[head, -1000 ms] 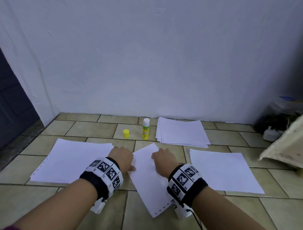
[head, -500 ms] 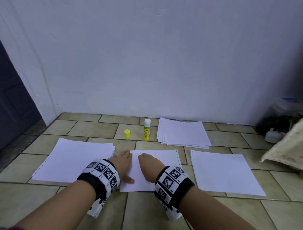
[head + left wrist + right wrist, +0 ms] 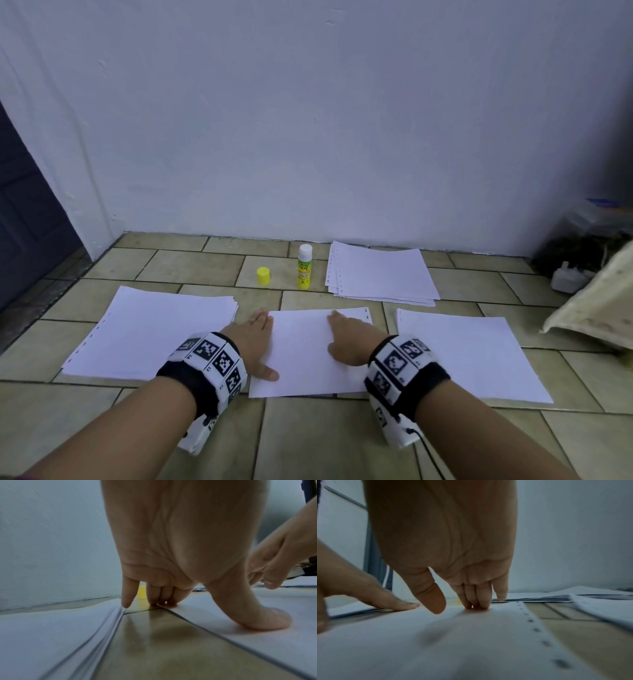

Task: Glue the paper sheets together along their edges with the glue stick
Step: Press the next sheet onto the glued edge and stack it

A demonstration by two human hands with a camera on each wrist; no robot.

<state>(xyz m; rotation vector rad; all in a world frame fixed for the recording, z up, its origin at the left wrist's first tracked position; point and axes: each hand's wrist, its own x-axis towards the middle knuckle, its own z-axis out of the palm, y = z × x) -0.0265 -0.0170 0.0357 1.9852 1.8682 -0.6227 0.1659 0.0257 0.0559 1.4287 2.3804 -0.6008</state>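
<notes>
A white paper sheet (image 3: 305, 356) with a punched right margin lies flat and square on the tiled floor in front of me. My left hand (image 3: 255, 337) rests flat on its left edge, fingers straight, thumb (image 3: 260, 619) pressing the paper. My right hand (image 3: 346, 337) lies flat on the sheet's right half, its straight fingertips (image 3: 476, 605) touching the paper (image 3: 436, 642). The glue stick (image 3: 304, 266) stands uncapped and upright near the wall, with its yellow cap (image 3: 263, 276) to its left. Neither hand holds anything.
Paper stacks lie to the left (image 3: 150, 334), to the right (image 3: 469, 356) and at the back near the wall (image 3: 380, 272). At the far right are a beige cloth (image 3: 596, 308), a white plug (image 3: 568, 279) and dark clutter. A dark door (image 3: 24, 205) stands at left.
The middle sheet has turned from a slant to lie square. My right hand slid from the sheet's left part to its right half; both hands now lie flatter on it.
</notes>
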